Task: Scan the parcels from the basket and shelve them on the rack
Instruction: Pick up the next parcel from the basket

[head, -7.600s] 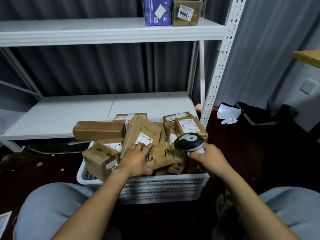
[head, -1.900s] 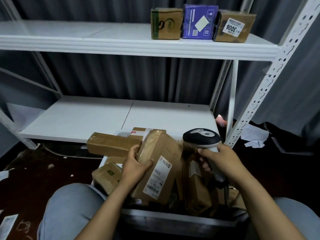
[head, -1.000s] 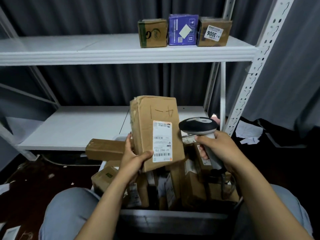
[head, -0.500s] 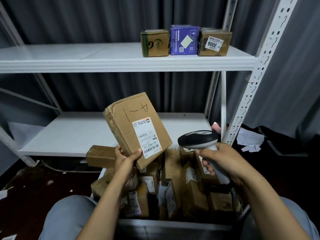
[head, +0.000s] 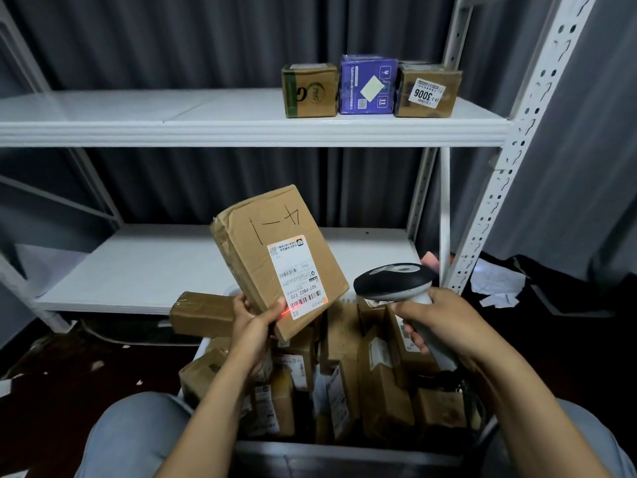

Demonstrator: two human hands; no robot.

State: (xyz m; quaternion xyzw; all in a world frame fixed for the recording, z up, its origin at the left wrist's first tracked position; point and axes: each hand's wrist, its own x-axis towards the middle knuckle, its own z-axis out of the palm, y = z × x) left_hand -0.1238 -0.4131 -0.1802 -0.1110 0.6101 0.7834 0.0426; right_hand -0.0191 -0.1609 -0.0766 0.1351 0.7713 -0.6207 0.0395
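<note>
My left hand [head: 253, 326] grips the lower corner of a flat brown cardboard parcel [head: 262, 243], tilted up above the basket with its white label facing me. A red scan line falls across the label's barcode [head: 303, 301] and my thumb. My right hand [head: 437, 322] holds a black and white barcode scanner [head: 393, 281] just right of the parcel, pointed at it. Below lies the basket [head: 344, 453] packed with several brown parcels [head: 372, 381]. Three parcels stand on the rack's upper shelf [head: 206, 125]: a brown box [head: 309, 89], a purple box [head: 367, 84], a box labelled 3006 [head: 427, 93].
The rack's lower shelf [head: 144, 267] stretches behind the basket. A perforated white upright [head: 510, 150] rises at the right. Crumpled paper [head: 496, 284] and dark cloth lie on the floor to the right. My knees flank the basket.
The held parcel has shifted slightly right toward the scanner, and a red scan line now falls on its barcode. Before that I lifted it out of the basket.
</note>
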